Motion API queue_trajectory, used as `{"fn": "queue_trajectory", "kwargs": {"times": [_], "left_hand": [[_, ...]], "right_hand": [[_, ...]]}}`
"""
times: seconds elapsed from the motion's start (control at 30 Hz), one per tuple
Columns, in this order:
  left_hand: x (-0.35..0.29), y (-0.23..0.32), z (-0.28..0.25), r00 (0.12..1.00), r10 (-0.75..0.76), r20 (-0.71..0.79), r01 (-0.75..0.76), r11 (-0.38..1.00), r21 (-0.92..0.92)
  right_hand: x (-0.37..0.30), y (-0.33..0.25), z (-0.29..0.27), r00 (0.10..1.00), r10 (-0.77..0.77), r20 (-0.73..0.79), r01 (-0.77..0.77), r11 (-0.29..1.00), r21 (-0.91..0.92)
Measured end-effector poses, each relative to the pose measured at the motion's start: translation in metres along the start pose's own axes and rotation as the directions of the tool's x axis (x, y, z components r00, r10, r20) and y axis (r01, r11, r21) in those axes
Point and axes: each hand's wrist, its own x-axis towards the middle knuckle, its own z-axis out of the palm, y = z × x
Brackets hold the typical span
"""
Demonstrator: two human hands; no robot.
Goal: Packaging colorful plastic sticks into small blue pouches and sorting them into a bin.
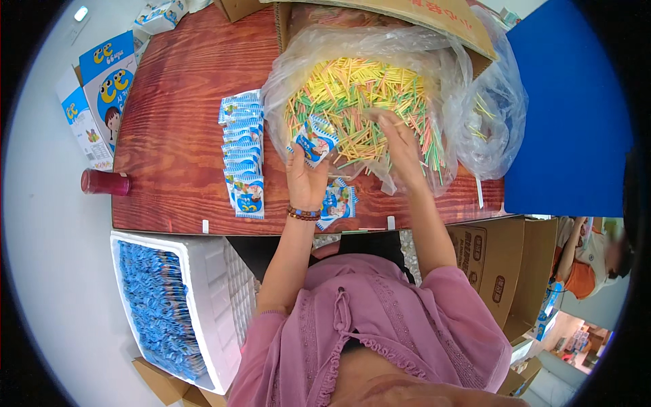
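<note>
My left hand is closed on a small blue-and-white packet, held up over the near left edge of a clear plastic bag. The bag is spread wide around a heap of thin short sticks in yellow, green and pink. Over the right part of that heap is my right hand, its fingers stretched toward the sticks and slightly blurred. No stick shows plainly in it. Just right of my left wrist lie more packets, partly hidden by the hand. An overlapping row of similar packets runs along the left.
A cardboard box stands behind the bag on the red-brown wooden table. To the left are a red-lidded jar and printed cartons. A white foam box full of blue packets sits below. Another person is at far right.
</note>
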Motion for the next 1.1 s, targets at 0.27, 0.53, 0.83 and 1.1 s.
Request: {"fn": "queue_trajectory", "kwargs": {"times": [0.27, 0.53, 0.83, 1.1], "left_hand": [[0.003, -0.005, 0.009, 0.996, -0.069, 0.053, 0.075, 0.989, -0.128], [-0.011, 0.008, 0.010, 0.998, 0.037, 0.055, -0.042, 0.995, 0.092], [-0.083, 0.075, -0.012, 0.794, 0.592, -0.140, -0.310, 0.592, 0.744], [-0.129, 0.095, -0.068, 0.761, 0.573, 0.306, 0.007, -0.478, 0.878]], "right_hand": [[-0.021, -0.011, 0.008, 0.992, -0.079, -0.100, 0.040, 0.938, -0.345], [-0.006, -0.013, 0.080, 0.995, 0.093, 0.024, -0.093, 0.996, 0.013], [-0.009, -0.004, 0.132, 0.920, 0.151, 0.360, -0.132, 0.988, -0.076], [-0.021, 0.051, 0.196, 0.942, 0.097, 0.321, 0.061, 0.891, -0.449]]}}
